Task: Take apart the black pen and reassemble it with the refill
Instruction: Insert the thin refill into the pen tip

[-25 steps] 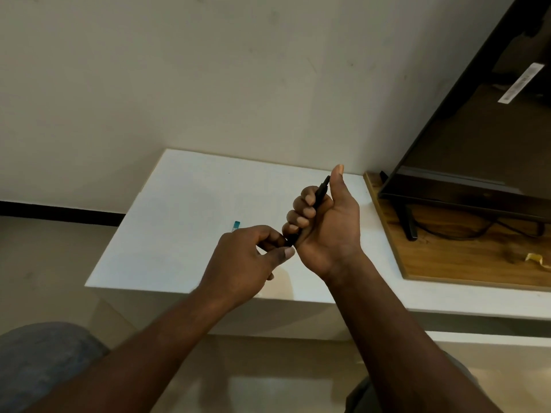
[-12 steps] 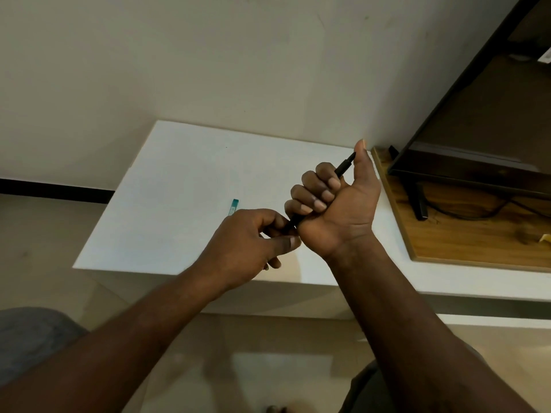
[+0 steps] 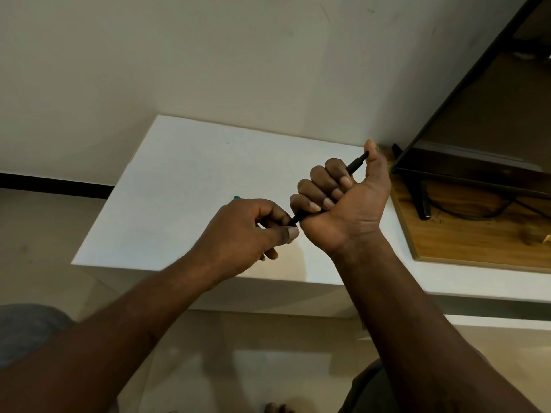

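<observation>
R hand fists black pen; markings unreadable.

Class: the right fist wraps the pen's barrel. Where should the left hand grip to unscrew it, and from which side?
Pinch the pen at its lower tip from the left, as the left hand does: only that end juts below the right hand.

Plain cream wall; white table; wooden board; tiled floor.
</observation>
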{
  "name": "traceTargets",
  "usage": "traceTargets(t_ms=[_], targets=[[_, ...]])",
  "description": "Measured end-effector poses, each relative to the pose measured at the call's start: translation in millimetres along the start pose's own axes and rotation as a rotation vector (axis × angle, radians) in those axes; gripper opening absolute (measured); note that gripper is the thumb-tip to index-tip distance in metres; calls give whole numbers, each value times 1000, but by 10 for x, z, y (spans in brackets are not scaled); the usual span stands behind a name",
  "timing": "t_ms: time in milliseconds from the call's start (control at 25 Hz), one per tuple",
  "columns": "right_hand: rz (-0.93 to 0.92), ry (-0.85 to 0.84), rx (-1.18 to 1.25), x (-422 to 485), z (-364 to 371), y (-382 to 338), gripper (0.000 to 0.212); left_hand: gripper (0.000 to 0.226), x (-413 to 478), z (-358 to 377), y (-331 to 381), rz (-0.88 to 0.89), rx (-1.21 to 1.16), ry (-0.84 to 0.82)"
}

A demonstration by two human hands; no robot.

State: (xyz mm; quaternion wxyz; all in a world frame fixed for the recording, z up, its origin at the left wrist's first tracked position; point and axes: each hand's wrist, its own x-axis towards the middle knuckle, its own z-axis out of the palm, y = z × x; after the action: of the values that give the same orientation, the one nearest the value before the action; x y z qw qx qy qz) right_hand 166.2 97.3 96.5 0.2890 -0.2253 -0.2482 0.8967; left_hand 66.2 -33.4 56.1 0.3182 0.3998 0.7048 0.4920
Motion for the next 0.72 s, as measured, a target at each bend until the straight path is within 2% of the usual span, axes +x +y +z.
traceTargets(t_ms=[720], targets=[[-19, 57, 55, 27, -53, -82, 58, 5, 7, -26, 11, 0, 14, 3]])
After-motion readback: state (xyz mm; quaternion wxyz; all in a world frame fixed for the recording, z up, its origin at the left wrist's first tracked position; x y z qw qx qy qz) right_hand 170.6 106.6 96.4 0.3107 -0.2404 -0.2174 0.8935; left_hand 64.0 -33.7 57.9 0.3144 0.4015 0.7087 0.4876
